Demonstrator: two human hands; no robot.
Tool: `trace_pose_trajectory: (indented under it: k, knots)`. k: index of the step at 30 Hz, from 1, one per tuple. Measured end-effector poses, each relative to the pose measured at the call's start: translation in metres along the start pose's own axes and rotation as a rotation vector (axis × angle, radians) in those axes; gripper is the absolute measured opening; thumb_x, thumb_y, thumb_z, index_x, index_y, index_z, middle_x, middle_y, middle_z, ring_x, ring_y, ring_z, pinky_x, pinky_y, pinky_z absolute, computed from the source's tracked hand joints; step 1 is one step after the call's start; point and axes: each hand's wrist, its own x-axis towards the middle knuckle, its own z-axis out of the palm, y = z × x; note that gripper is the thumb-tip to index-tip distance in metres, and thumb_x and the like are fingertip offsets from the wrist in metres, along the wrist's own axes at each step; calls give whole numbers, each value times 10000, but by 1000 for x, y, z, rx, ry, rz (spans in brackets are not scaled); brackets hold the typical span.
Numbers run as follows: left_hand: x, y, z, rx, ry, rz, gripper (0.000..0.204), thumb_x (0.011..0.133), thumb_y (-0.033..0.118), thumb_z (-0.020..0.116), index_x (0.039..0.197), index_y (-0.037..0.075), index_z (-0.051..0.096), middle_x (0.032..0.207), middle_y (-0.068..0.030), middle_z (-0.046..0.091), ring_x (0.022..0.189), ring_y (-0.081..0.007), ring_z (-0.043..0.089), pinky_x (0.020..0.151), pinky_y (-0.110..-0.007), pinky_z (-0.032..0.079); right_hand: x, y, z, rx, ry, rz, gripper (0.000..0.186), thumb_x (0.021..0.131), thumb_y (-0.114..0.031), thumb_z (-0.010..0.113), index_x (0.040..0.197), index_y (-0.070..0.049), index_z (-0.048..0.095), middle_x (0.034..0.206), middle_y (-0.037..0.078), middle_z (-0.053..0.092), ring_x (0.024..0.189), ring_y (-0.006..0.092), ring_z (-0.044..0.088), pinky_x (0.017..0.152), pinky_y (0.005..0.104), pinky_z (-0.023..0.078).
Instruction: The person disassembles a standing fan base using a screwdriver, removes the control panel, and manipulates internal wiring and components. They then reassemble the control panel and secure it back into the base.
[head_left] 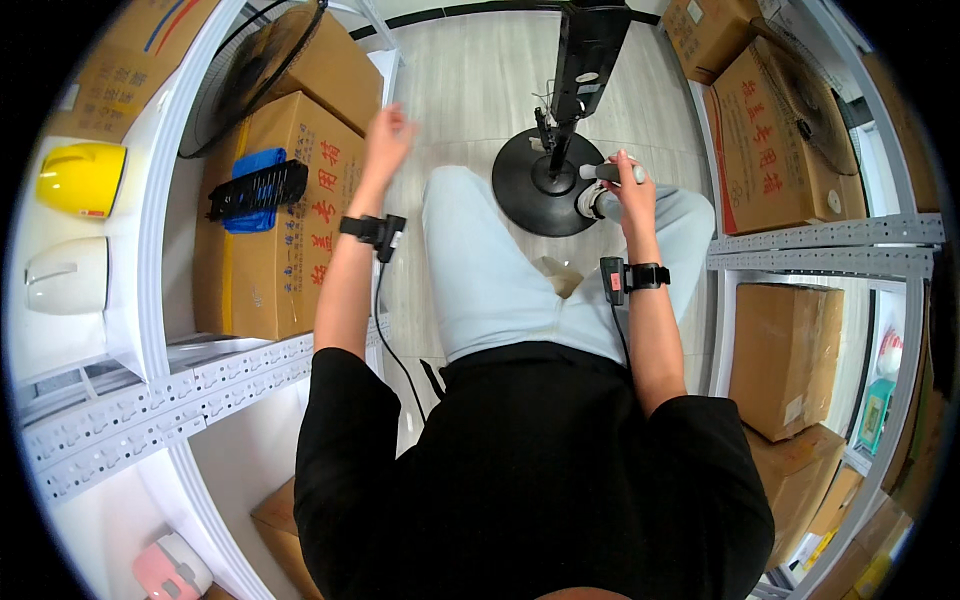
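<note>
Black shirt (530, 480) fills the lower middle of the view, with pale trousers (500, 270) stretching away from it toward the floor (480, 90), which is light grey planks. White metal shelving (150, 400) runs down the left side and more shelving (830, 245) stands on the right. Big cardboard boxes (270, 220) sit on the left rack, with a fan guard (250, 70) leaning behind them and a black grille (255, 190) lying on a blue cloth (255, 165) on top of the front box. More boxes (765, 140) fill the right rack above and below. On the floor ahead stands a round black fan base (545, 185) with a black pole (585, 50) rising from it toward the top of the view. The right hand (628, 190) is just beside the base, on its right, fingers curled tight around a grey tool handle (610, 172) that lies across the palm and points left at the base. The left hand (388, 135) is raised in the air well to the left of the base, loosely open and holding nothing, near the edge of the front box. Both wrists carry black bands with small devices (375, 230), cables trailing down. A yellow helmet (82, 178) and a white helmet (70, 275) rest on the far left shelf, and a small pink item (170, 570) lies at the bottom left.
</note>
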Motion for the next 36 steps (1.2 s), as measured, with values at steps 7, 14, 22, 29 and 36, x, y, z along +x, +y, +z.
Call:
trace_pose_trajectory:
  k: [7, 14, 22, 29, 36]
  knots:
    - [-5, 38, 144, -435, -602, -576, 658, 936, 228, 655, 1483, 35, 342, 1190, -103, 572, 1059, -205, 602, 885, -364, 560, 9, 6, -39, 218, 60, 5, 334, 982, -331, 632, 1076, -12, 665, 1027, 79, 672, 877, 142, 651, 711, 266, 565]
    - [18, -33, 264, -617, -463, -894, 719, 934, 76, 546, 1556, 94, 187, 1304, -182, 480, 1135, -345, 551, 890, -505, 554, 11, 39, -54, 349, 95, 44, 269, 985, -256, 628, 1102, -16, 656, 1034, 80, 678, 887, 136, 658, 707, 261, 572]
    - [31, -62, 323, -427, -461, -899, 888, 878, -119, 522, 1572, 299, 158, 1476, -207, 400, 1183, -363, 550, 892, -540, 529, 21, 45, -59, 308, 146, 111, 252, 996, -262, 602, 1101, -36, 646, 1127, 90, 657, 945, 155, 647, 745, 295, 549]
    - [37, -102, 361, -549, -488, -910, 372, 1001, 148, 514, 1364, 191, 445, 1350, -46, 557, 1059, -192, 627, 852, -435, 556, 28, 41, -41, 225, 230, 90, 243, 965, -217, 657, 1050, 10, 670, 1025, 93, 681, 885, 143, 652, 715, 292, 567]
    - [36, -127, 351, -463, -498, -863, 302, 995, 166, 556, 1224, -31, 540, 1126, -105, 637, 919, -200, 665, 812, -335, 592, 30, 38, -28, 241, 227, 123, 240, 966, -220, 655, 1051, 4, 673, 1029, 84, 685, 907, 142, 652, 704, 287, 565]
